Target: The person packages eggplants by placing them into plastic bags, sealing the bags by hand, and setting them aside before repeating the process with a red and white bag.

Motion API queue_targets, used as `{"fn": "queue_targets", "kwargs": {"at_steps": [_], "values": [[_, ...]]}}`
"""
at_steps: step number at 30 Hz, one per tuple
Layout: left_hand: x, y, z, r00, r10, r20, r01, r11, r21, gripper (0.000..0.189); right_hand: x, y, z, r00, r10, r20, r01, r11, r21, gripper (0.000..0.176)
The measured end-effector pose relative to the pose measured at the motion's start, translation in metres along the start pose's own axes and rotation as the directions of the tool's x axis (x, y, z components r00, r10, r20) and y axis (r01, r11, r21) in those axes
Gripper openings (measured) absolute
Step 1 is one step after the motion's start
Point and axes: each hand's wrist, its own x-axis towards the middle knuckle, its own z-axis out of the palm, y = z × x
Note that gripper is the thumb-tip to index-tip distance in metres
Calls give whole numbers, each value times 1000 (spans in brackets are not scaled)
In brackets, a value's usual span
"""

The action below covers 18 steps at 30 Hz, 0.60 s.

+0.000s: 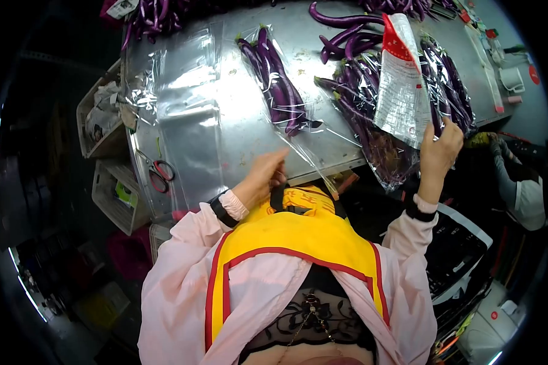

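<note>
- At near edge of tabletop (237, 131), centre: left hand (263, 177), black band on wrist, pink sleeve. Grip closed, fingers curled in, tips pointing right twd the loose tail of a clear bag. Can't tell if film is actually pinched.
- That clear bag of eggplants (278, 88) lies flat on tabletop, mid-far, slanting from far-left to near-right; open end trails over near edge just beside left hand.
- Right hand (441, 149) is raised at right, past the near edge. Grip closed on lower corner of printed bag (402, 91), thumb + fingers clamped on it.
- Printed bag: silver/white w/ red top, hangs upright and a bit crumpled, covers part of what's behind it.
- Behind and around it: more bagged eggplants (356, 91), one bundle drooping over near edge, another at right (452, 91).
- Far side: loose eggplants (341, 21), unbagged.
- Left part of tabletop: stack of empty clear bags (189, 79), spread flat.
- Red-handled scissors (160, 172) at near-left corner, well apart from both hands.
- Crates (100, 125) left of tabletop, lower down.
- Far right: another person's sleeve (506, 173), apart from right hand.
</note>
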Motion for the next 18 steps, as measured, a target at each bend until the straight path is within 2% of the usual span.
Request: {"fn": "queue_targets", "kwargs": {"at_steps": [2, 3, 4, 5, 6, 8, 10, 11, 13, 14, 16, 17, 18], "values": [[-2, -19, 12, 986, -94, 137, 104, 992, -67, 48, 7, -34, -36, 997, 9, 75, -28, 966, 258, 30], [4, -25, 15, 971, -143, 192, 174, 973, -154, 58, 1, -47, -38, 980, 20, 196, -119, 851, 511, 27], [3, -24, 22, 971, -146, 191, 177, 972, -155, 58, -4, -56, -37, 936, -41, 351, -213, 725, 654, 25], [-1, -19, 30, 971, -115, 209, 136, 987, -86, 60, -13, -71, -35, 794, -3, 607, -521, 511, 684, 27], [-6, -12, 38, 969, -87, 231, 94, 995, -17, 62, -23, -74, -22, 730, -117, 673, -569, 441, 694, 31], [-9, -6, 49, 965, -120, 233, 120, 993, 16, 56, -48, -78, 2, 652, -222, 725, -568, 490, 661, 35], [-8, -7, 55, 981, -90, 171, 101, 993, -58, 45, -65, -85, 12, 553, -287, 783, -676, 395, 622, 38], [-4, -12, 55, 982, -91, 164, 102, 993, -65, 45, -67, -87, 11, 548, -296, 783, -676, 394, 622, 38], [3, -22, 52, 983, -40, 180, 73, 981, -181, 30, -69, -93, 1, 433, -342, 834, -739, 396, 546, 39], [4, -25, 51, 983, -49, 178, 81, 980, -181, 30, -68, -95, -3, 425, -342, 838, -744, 395, 539, 39], [4, -27, 48, 985, -13, 173, 66, 949, -309, 16, -66, -98, -12, 313, -370, 875, -834, 333, 439, 39], [1, -27, 47, 985, -16, 173, 70, 948, -311, 16, -68, -102, -16, 308, -370, 876, -835, 335, 436, 39], [-3, -27, 45, 988, 4, 154, 49, 940, -338, 14, -70, -108, -20, 372, -360, 856, -829, 287, 481, 38]]}}
